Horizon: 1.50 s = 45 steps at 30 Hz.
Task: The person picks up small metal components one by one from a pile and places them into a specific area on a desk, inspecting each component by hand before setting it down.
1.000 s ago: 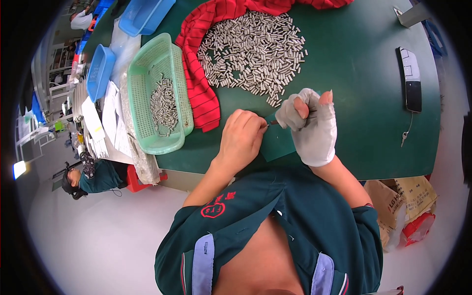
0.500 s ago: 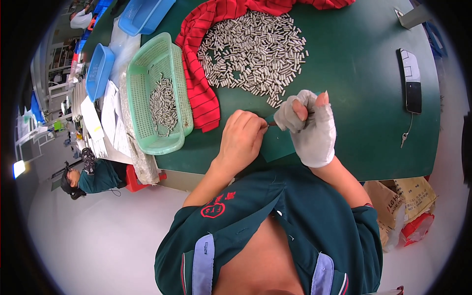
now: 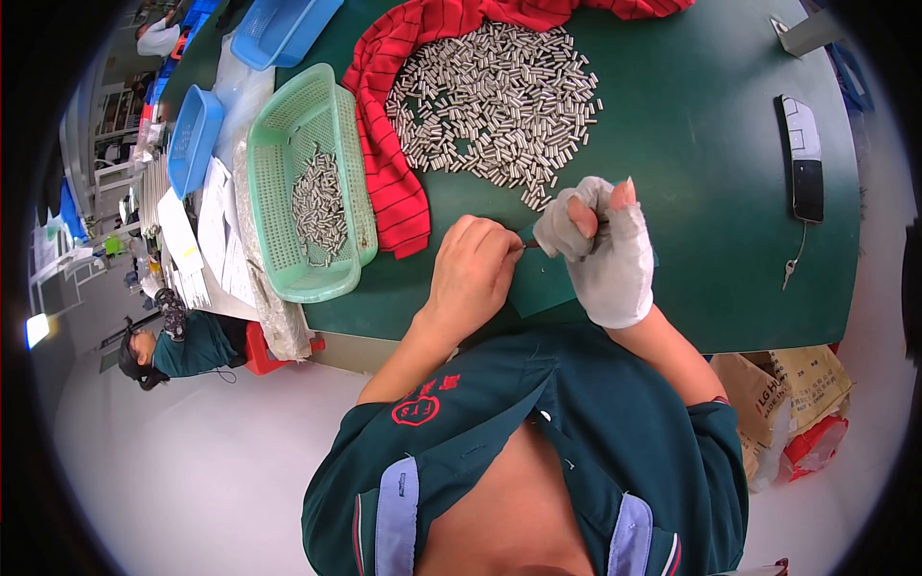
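Note:
My bare left hand (image 3: 470, 269) is closed, its fingertips pinched together near the table's front edge. My right hand (image 3: 611, 267) wears a pale grey glove with bare thumb and fingertip; its fingers are curled closed. A small dark piece (image 3: 531, 244) shows between the two hands, touching both; most of it is hidden, and I cannot make out its kind. Beneath the hands lies a flat green sheet (image 3: 544, 292) on the table. Just beyond them spreads a heap of short silvery metal pins (image 3: 499, 101), partly ringed by a red cloth with black stripes (image 3: 392, 182).
Left of the cloth stands a light green basket (image 3: 271, 192) with more pins in it. Two blue trays (image 3: 195, 141) sit farther left. A phone-like device (image 3: 803, 158) with a key on a cord lies at the right. A co-worker (image 3: 192, 344) sits at the far left.
My right hand has shifted very slightly left, its raised thumb tilting a little. My left hand stays in the same spot, still pinched.

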### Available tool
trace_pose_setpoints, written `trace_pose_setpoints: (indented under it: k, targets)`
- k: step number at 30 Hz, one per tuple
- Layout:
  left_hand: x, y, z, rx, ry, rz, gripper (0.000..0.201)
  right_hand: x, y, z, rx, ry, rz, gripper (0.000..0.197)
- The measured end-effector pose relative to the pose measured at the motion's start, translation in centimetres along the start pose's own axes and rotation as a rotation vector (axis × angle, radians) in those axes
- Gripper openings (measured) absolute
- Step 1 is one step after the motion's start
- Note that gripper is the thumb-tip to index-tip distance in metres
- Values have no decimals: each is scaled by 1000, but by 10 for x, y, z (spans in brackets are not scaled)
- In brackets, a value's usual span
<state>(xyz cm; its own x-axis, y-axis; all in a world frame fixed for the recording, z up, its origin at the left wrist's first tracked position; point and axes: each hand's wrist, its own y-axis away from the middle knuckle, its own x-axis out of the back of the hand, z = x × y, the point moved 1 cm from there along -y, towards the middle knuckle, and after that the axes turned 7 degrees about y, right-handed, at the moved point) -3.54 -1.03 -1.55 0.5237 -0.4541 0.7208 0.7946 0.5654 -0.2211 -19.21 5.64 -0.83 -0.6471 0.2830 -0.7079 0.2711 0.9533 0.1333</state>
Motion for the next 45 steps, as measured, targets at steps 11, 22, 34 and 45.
trace_pose_setpoints:
  k: [11,22,34,45]
  targets:
    - [0,0,0,4,-1,-5,16,-2,-1,-2,-21,10,8,53]
    - [-4,2,0,-7,20,49,16,-2,-1,5,-4,127,29,57]
    - [-10,5,-1,-26,20,98,17,-6,1,15,45,234,62,60]
    - [3,8,-3,31,118,196,15,-9,-1,9,75,162,-5,58]
